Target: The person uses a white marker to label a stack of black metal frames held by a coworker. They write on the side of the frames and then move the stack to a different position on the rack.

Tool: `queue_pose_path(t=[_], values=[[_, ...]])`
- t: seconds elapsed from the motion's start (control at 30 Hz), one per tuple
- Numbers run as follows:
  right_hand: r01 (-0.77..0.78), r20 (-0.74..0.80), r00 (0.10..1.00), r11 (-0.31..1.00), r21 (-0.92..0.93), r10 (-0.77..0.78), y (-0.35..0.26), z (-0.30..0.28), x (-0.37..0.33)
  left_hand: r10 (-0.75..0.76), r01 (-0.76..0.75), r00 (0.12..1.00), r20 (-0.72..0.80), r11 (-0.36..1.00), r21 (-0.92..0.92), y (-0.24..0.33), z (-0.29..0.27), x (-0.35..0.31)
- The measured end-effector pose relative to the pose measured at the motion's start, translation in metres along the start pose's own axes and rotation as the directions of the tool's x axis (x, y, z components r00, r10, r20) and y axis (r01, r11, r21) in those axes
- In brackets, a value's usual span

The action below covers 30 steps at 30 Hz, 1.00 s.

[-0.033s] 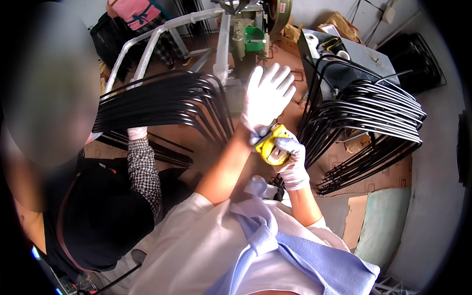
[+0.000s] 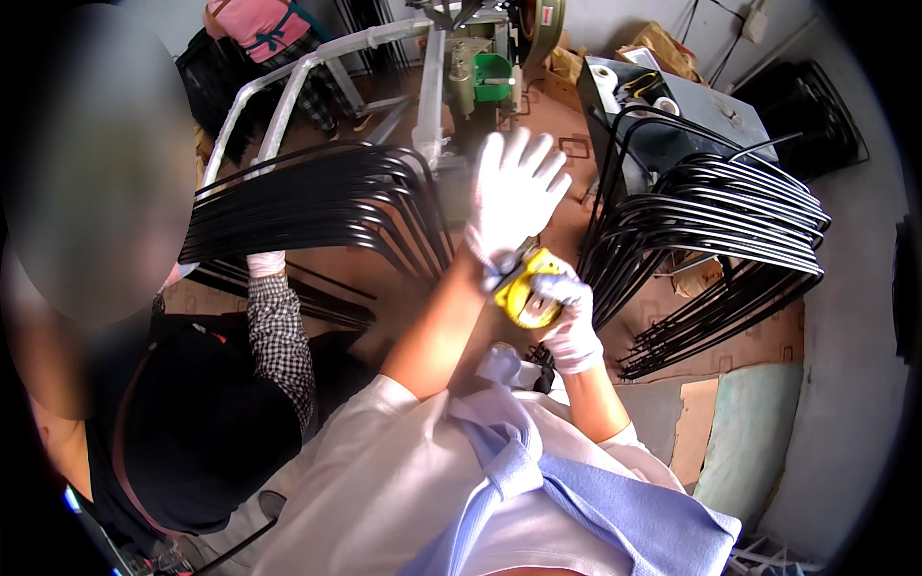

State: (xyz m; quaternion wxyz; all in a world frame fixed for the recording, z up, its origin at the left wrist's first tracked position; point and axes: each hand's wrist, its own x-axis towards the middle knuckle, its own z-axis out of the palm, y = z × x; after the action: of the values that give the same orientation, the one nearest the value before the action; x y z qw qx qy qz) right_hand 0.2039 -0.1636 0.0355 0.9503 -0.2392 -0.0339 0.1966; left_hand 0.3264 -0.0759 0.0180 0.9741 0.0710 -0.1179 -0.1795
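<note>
In a white glove, my left hand (image 2: 519,192) is stretched out with its fingers spread and nothing in its palm. My right hand (image 2: 574,326), also gloved, grips a yellow tape measure (image 2: 530,296) with a round pale label. The tape measure is held up against my left wrist, where a dark part touches or overlaps the glove cuff; exactly how they meet is blurred. Bundles of bent black metal tubes stand on both sides: one left bundle (image 2: 298,206) beyond my left forearm, and one right bundle (image 2: 711,226) past my right hand.
At left a co-worker in a checked sleeve (image 2: 279,326) has a gloved hand (image 2: 266,263) under the left tubes. Ahead stands a machine with a green bin (image 2: 493,77) beside a pale wrapped frame (image 2: 288,106). A grey cabinet (image 2: 711,101) with tape rolls is behind the right tubes. Another person (image 2: 269,34) stands far left.
My left hand and the tape measure have shifted very slightly to the left. My right hand still holds the tape measure.
</note>
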Motion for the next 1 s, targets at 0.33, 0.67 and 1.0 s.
queue_pose_path(t=[0.33,0.67,1.0], values=[[-0.026,0.091,0.996,0.998,0.061,0.02,-0.017,0.001,-0.024,0.222,-0.169,0.974,0.049,0.563,0.809,0.007,0.061,-0.003],[0.099,-0.059,0.994,0.98,0.171,-0.09,-0.005,-0.034,-0.018,0.126,-0.079,0.976,0.176,-0.553,0.829,0.022,0.034,-0.064],[-0.028,0.032,0.999,0.99,0.14,0.024,-0.003,-0.025,-0.012,0.162,-0.068,0.962,0.22,-0.636,0.769,0.062,0.072,-0.088]])
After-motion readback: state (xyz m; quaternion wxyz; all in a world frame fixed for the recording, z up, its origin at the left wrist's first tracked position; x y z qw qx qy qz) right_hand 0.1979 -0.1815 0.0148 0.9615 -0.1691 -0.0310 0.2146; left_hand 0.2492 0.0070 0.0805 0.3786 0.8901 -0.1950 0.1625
